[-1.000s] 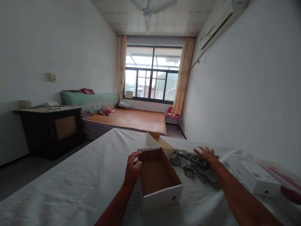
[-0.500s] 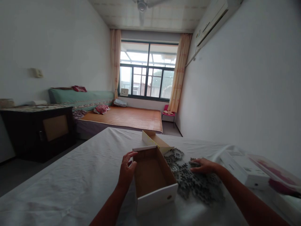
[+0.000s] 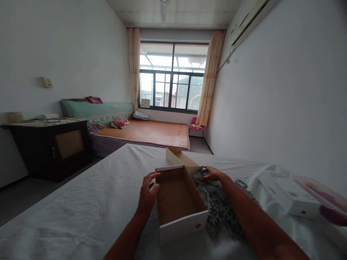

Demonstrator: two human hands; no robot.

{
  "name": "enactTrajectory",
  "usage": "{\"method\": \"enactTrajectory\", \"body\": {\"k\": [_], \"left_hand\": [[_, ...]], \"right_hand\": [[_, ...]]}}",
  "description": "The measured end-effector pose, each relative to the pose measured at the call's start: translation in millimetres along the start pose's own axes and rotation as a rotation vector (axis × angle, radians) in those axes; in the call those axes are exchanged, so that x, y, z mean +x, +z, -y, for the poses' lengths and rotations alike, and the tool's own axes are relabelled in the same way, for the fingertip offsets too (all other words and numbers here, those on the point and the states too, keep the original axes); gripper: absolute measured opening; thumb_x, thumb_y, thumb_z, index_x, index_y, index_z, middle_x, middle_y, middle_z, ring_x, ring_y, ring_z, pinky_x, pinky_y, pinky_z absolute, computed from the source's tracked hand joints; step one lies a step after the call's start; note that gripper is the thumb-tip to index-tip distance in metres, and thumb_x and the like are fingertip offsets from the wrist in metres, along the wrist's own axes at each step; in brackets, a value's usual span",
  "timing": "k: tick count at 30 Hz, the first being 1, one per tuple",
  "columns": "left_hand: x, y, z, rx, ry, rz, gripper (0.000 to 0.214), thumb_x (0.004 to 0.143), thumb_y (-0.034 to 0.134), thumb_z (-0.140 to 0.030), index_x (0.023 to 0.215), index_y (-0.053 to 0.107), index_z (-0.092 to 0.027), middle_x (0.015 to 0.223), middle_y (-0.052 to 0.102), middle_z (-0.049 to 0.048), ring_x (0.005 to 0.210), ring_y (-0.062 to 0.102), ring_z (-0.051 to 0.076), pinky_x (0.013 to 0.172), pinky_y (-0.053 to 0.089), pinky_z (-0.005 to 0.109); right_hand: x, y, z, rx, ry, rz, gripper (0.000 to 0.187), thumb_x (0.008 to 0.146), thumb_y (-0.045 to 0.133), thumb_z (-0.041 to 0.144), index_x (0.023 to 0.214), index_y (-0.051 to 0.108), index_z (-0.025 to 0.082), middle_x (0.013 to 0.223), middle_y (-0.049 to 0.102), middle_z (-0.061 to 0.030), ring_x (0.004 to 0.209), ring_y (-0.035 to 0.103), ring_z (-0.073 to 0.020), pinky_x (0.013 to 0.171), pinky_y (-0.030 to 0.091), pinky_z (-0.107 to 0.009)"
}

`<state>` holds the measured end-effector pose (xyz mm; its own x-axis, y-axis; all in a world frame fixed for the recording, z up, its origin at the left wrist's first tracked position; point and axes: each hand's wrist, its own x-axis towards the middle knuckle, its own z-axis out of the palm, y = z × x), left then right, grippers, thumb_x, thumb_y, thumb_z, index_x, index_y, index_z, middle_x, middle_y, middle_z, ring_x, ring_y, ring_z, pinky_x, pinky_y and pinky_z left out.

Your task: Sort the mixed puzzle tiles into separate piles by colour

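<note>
An open white cardboard box (image 3: 179,225), brown inside, stands on the white cloth. My left hand (image 3: 147,191) is curled at its far left edge, fingertips over the rim and thumb against the side. Right of the box lies a heap of grey interlocking puzzle pieces (image 3: 221,209), partly covered by my right forearm. My right hand (image 3: 214,174) is at the heap's far end, beside the corner of a shallow yellowish box lid (image 3: 187,162). Its thumb and fingers close on a grey puzzle piece (image 3: 199,173), only partly visible.
A white box (image 3: 294,198) and a clear plastic container (image 3: 322,193) with red contents stand at the right. The white cloth (image 3: 94,202) covers the table. Beyond are a bed (image 3: 151,133), a dark cabinet (image 3: 48,151) and a pink chair (image 3: 196,124).
My right hand has moved left and away from me, from the middle of the grey pieces to their far end beside the lid. My left hand stays at the box's edge. The view has shifted slightly.
</note>
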<state>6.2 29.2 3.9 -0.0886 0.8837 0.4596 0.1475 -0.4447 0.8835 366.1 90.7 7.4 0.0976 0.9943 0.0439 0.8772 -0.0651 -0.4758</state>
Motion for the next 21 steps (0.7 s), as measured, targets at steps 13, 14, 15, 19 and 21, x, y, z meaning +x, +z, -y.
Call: {"method": "enactTrajectory", "body": {"k": [13, 14, 15, 19, 21], "left_hand": [[-4.3, 3.9, -8.2, 0.001, 0.045, 0.008, 0.036, 0.066, 0.048, -0.018, 0.097, 0.066, -0.020, 0.116, 0.056, 0.0073, 0.113, 0.051, 0.023, 0.083, 0.050, 0.032], [-4.5, 4.0, -8.4, 0.005, 0.048, 0.007, 0.036, 0.066, 0.048, -0.018, 0.098, 0.066, -0.020, 0.116, 0.056, 0.0077, 0.113, 0.051, 0.023, 0.082, 0.050, 0.031], [-4.4, 4.2, -8.2, 0.009, 0.053, 0.008, 0.036, 0.066, 0.048, -0.019, 0.098, 0.066, -0.020, 0.115, 0.056, 0.0078, 0.112, 0.051, 0.023, 0.082, 0.051, 0.031], [-2.3, 5.1, -5.9, 0.029, 0.077, 0.020, 0.036, 0.066, 0.047, -0.019, 0.097, 0.065, -0.020, 0.115, 0.056, 0.0072, 0.112, 0.051, 0.023, 0.083, 0.051, 0.032], [-1.1, 4.8, -5.3, 0.038, 0.079, 0.026, 0.035, 0.067, 0.047, -0.021, 0.098, 0.065, -0.020, 0.116, 0.055, 0.0070, 0.112, 0.051, 0.023, 0.083, 0.051, 0.032]], "right_hand": [[-84.9, -11.4, -9.9, 0.114, 0.104, -0.257, 0.060, 0.054, 0.075, 0.035, 0.105, 0.048, 0.021, 0.088, 0.063, -0.0030, 0.084, 0.060, -0.0213, 0.079, 0.045, -0.033], [-88.8, -17.6, -4.9, 0.143, 0.117, -0.293, 0.059, 0.057, 0.074, 0.038, 0.107, 0.046, 0.021, 0.086, 0.063, -0.0027, 0.081, 0.060, -0.0209, 0.077, 0.046, -0.033], [-92.8, -23.5, 3.3, 0.197, 0.119, -0.337, 0.060, 0.060, 0.072, 0.041, 0.109, 0.045, 0.021, 0.086, 0.063, -0.0031, 0.080, 0.061, -0.0205, 0.076, 0.047, -0.033], [-114.0, -30.1, 69.9, 0.494, -0.088, -0.478, 0.072, 0.060, 0.071, 0.055, 0.117, 0.042, 0.021, 0.105, 0.060, -0.0076, 0.087, 0.061, -0.0213, 0.077, 0.049, -0.035], [-125.9, -22.9, 109.0, 0.457, -0.249, -0.413, 0.078, 0.060, 0.072, 0.056, 0.123, 0.041, 0.021, 0.108, 0.060, -0.0086, 0.094, 0.059, -0.0233, 0.084, 0.047, -0.039]]}}
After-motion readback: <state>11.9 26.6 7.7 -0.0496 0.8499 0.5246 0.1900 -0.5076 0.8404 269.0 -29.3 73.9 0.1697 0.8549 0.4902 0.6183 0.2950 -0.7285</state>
